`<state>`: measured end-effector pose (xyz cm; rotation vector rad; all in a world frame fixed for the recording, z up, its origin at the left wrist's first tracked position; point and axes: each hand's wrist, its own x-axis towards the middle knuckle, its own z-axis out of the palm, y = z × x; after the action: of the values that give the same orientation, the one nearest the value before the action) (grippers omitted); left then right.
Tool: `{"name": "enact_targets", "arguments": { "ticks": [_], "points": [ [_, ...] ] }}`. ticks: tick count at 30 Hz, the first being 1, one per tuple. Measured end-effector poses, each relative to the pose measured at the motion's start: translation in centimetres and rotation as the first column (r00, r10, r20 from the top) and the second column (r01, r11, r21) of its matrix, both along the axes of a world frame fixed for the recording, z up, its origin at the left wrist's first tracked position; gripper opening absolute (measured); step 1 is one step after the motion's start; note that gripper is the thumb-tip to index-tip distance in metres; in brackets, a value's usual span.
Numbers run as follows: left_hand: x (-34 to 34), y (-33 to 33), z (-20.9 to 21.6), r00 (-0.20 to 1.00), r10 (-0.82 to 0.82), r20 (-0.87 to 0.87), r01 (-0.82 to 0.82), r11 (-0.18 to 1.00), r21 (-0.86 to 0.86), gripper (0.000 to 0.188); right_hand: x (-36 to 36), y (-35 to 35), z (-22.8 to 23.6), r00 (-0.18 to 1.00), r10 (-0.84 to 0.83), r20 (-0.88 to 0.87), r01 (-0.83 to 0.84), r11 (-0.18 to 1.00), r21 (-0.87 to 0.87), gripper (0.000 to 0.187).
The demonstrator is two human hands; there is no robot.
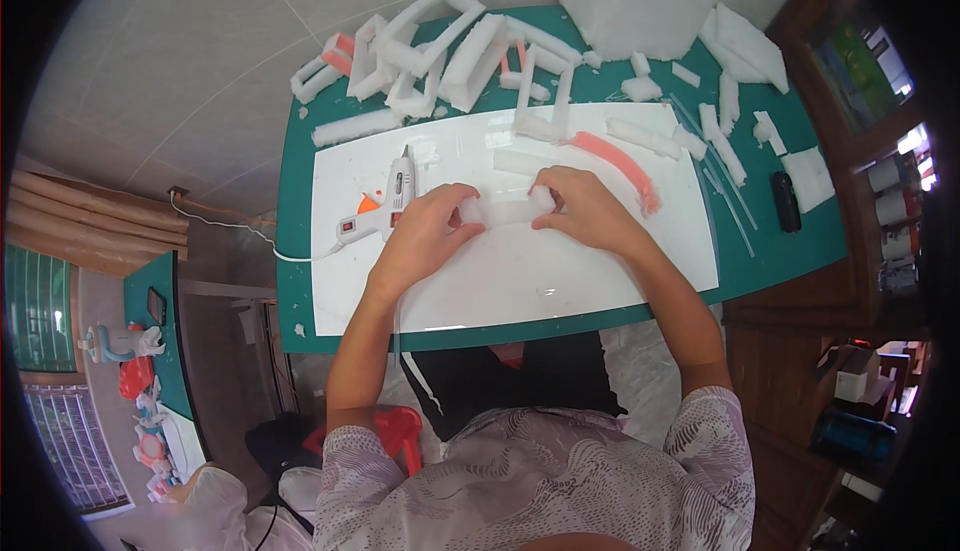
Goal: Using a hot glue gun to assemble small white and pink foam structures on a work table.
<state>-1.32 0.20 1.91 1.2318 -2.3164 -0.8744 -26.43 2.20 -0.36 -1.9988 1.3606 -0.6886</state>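
Note:
Between my hands is a white foam piece (510, 211), held low over the white board (480, 296). My left hand (428, 231) grips its left end, thumb and fingers curled round it. At the opposite end my right hand (580, 211) pinches it in the same way. Just beyond lies a white foam strip (517, 161), partly behind the right hand. A white glue gun (385, 206) with an orange trigger rests on the board left of my left hand. Beyond my right hand curves a pink foam strip (617, 166).
White foam frames (470, 66) pile up along the far edge of the green table (300, 191). A large foam block (635, 6) stands behind. Clear sticks (735, 201) and a black case (785, 201) lie at right. The glue gun's cord (270, 241) runs off left.

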Motion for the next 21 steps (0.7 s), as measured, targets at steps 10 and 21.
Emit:
{"name": "enact_targets", "arguments": {
  "ticks": [10, 21],
  "points": [
    [0.0, 0.2, 0.2, 0.999, -0.034, 0.002, 0.034, 0.999, 0.037, 0.041, -0.6, -0.2, -0.1, 1.0, -0.013, 0.0, 0.013, 0.999, 0.047, 0.038],
    [-0.1, -0.2, -0.7, 0.98, -0.199, -0.004, 0.194, 0.962, -0.19, 0.027, -0.4, 0.1, 0.6, 0.999, 0.012, 0.044, -0.015, 0.998, 0.06, 0.046]
  ]
}}
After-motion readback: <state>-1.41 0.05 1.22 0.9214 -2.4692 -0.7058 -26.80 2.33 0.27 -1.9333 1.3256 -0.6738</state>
